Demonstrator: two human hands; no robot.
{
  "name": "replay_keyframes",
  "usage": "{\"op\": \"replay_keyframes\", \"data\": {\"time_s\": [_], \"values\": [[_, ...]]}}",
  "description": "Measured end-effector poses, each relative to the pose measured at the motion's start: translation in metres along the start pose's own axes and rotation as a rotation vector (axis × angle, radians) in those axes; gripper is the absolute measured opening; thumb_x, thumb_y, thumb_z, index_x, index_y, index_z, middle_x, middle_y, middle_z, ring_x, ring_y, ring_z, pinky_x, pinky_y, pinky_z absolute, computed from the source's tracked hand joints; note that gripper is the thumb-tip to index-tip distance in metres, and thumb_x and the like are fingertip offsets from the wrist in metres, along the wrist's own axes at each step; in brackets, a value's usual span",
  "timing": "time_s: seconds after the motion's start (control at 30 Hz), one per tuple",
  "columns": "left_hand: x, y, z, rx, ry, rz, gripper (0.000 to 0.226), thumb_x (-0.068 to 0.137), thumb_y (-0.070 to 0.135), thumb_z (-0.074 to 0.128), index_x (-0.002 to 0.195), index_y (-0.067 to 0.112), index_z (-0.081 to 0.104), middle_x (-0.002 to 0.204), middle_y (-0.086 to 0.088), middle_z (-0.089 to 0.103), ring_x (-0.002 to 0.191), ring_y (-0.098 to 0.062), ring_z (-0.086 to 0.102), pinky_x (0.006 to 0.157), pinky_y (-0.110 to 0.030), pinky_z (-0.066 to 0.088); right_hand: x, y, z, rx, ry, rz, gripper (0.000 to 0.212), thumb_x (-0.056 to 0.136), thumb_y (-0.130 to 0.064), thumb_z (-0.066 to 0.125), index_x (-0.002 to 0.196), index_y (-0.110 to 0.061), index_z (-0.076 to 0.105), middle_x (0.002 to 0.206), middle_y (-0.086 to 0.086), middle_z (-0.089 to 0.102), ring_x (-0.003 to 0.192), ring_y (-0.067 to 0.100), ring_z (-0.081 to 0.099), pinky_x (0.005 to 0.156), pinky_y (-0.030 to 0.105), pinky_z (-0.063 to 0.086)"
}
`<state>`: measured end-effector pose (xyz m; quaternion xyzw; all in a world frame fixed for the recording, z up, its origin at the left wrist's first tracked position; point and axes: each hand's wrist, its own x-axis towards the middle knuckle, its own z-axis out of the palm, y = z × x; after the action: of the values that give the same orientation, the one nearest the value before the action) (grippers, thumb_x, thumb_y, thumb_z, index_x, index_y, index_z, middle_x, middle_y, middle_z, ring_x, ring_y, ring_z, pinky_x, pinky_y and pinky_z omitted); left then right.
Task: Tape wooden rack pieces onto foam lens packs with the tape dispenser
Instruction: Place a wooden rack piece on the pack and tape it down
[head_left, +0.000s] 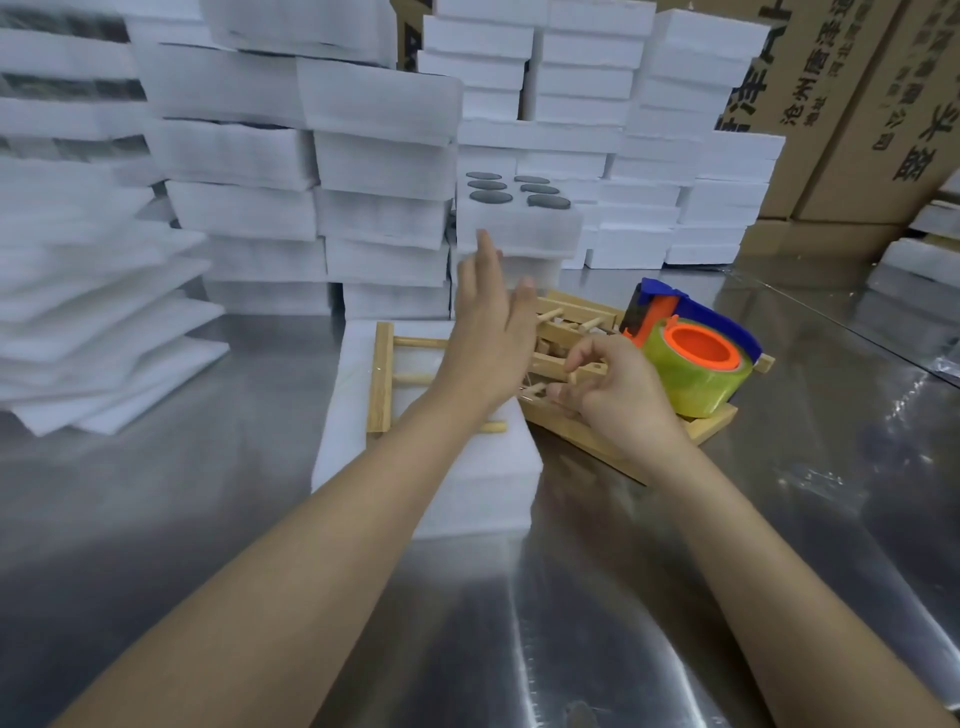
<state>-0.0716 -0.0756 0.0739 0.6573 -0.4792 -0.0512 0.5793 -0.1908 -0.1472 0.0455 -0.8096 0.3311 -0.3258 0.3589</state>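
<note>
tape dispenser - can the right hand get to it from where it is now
Probably yes: the right hand sits just beside the tape dispenser, which lies on the wooden rack pieces with nothing between them.

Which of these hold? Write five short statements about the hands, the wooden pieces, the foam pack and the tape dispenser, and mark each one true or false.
1. The tape dispenser rests on the pile of wooden rack pieces. True.
2. The left hand is gripping the tape dispenser. False: it is open with fingers extended, raised over the foam pack, touching no tool.
3. A wooden rack piece lies on the foam pack in front of the person. True.
4. The right hand lies flat and empty on the metal table. False: its fingers are curled around pegs at the wooden pile.
5. The tape roll sits on a blue core. False: the core is orange; the dispenser frame is blue.
</note>
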Motion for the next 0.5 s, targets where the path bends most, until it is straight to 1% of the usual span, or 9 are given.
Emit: {"op": "replay_keyframes", "data": {"time_s": [0.07,0.1,0.13,0.2,0.27,0.3,0.37,0.43,0.5], "values": [[-0.016,0.016,-0.008,0.069,0.132,0.183,0.044,0.098,0.012,0.037,0.142,0.008,0.037,0.128,-0.005,0.042,0.113,-0.016,0.047,0.095,-0.03,0.043,-0.001,-0.003,0.001,-0.061,-0.009,-0.022,0.027,0.079,-0.008,0.075,0.077,-0.021,0.052,0.095,0.012,0.062,0.09,0.024,0.058,0.08,0.034,0.045],[-0.03,0.024,-0.009,0.19,0.142,0.294,0.036,0.092,0.012,0.04,0.125,0.008,0.053,0.115,-0.005,0.05,0.101,-0.018,0.052,0.086,-0.034,0.046,-0.001,-0.005,0.0,-0.104,-0.015,-0.051,0.023,0.078,-0.006,0.073,0.076,-0.019,0.053,0.093,0.012,0.061,0.09,0.022,0.055,0.077,0.032,0.042],[-0.047,0.028,-0.008,0.349,0.106,0.403,0.03,0.086,0.018,0.041,0.107,0.01,0.061,0.102,-0.004,0.056,0.092,-0.02,0.054,0.08,-0.037,0.045,0.0,-0.006,0.0,-0.155,-0.017,-0.091,0.019,0.078,-0.004,0.069,0.075,-0.016,0.054,0.091,0.011,0.06,0.09,0.019,0.053,0.074,0.03,0.037],[-0.08,0.026,-0.005,0.66,-0.088,0.536,0.029,0.082,0.036,0.044,0.084,0.016,0.065,0.088,-0.001,0.062,0.087,-0.022,0.056,0.077,-0.037,0.042,0.0,-0.008,-0.001,-0.202,-0.022,-0.112,0.016,0.077,-0.002,0.065,0.074,-0.014,0.056,0.09,0.005,0.058,0.091,0.017,0.05,0.074,0.027,0.033],[-0.101,0.013,-0.007,0.92,-0.333,0.561,0.033,0.081,0.046,0.053,0.082,0.017,0.069,0.087,0.001,0.063,0.091,-0.02,0.057,0.082,-0.034,0.042,-0.002,-0.009,0.001,-0.179,-0.011,-0.078,0.021,0.078,-0.004,0.071,0.073,-0.017,0.056,0.094,0.005,0.057,0.088,0.016,0.05,0.076,0.029,0.038],[-0.106,0.005,-0.009,1.043,-0.371,0.604,0.028,0.081,0.044,0.058,0.081,0.019,0.071,0.085,0.003,0.062,0.09,-0.019,0.058,0.084,-0.031,0.045,-0.003,-0.009,0.002,-0.201,0.004,-0.076,0.025,0.078,-0.006,0.073,0.072,-0.02,0.054,0.096,0.004,0.056,0.087,0.017,0.051,0.076,0.031,0.04],[-0.107,-0.004,-0.014,1.112,-0.351,0.664,0.008,0.074,0.029,0.066,0.069,0.024,0.068,0.074,0.007,0.06,0.08,-0.014,0.061,0.078,-0.025,0.049,-0.006,-0.01,0.007,-0.263,0.012,-0.098,0.031,0.079,-0.008,0.073,0.069,-0.025,0.05,0.1,0.003,0.053,0.087,0.018,0.051,0.078,0.032,0.042],[-0.104,-0.004,-0.02,1.053,-0.324,0.669,0.009,0.066,0.019,0.064,0.059,0.025,0.064,0.065,0.008,0.057,0.069,-0.012,0.061,0.068,-0.023,0.049,-0.01,-0.014,0.013,-0.27,0.005,-0.138,0.032,0.079,-0.004,0.071,0.067,-0.025,0.05,0.104,0.002,0.051,0.088,0.017,0.053,0.076,0.027,0.04],[-0.105,-0.006,-0.025,1.072,-0.283,0.685,0.009,0.061,0.016,0.066,0.059,0.023,0.063,0.064,0.008,0.057,0.067,-0.013,0.061,0.065,-0.021,0.048,-0.014,-0.018,0.02,-0.27,0.01,-0.172,0.028,0.078,0.002,0.067,0.068,-0.02,0.053,0.101,0.0,0.047,0.086,0.011,0.049,0.075,0.023,0.039]]}}
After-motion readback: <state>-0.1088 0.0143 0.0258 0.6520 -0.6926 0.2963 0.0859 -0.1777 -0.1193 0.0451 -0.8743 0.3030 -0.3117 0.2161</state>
